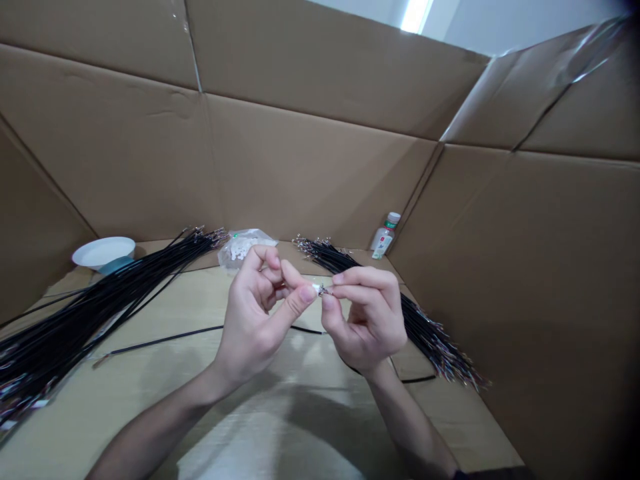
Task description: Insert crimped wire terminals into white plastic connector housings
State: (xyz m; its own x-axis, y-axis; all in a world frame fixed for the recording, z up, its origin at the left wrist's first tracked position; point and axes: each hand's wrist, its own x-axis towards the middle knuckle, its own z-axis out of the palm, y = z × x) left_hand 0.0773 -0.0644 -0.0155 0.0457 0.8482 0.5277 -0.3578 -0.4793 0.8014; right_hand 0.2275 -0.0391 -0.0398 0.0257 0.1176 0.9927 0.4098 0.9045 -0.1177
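You are holding both hands up together over the middle of the worktop, which is covered in cardboard and walled in by cardboard panels. Your left hand is pinching a small white connector between thumb and forefinger, the other fingers curling loosely behind. Your right hand is closing thumb and forefinger on the metal tip of a black wire, right against the connector, so the two hands are touching at the fingertips. The wire is trailing down behind your hands and lying across the worktop toward the left edge. A large bundle of black wires is lying along the left side, running from the far edge toward the near left corner. A second bundle is lying along the right edge, just behind your right hand. A clear bag of white connectors is sitting at the far edge between the two bundles. A white bowl is resting at the far left corner, and a small bottle is standing in the far right corner
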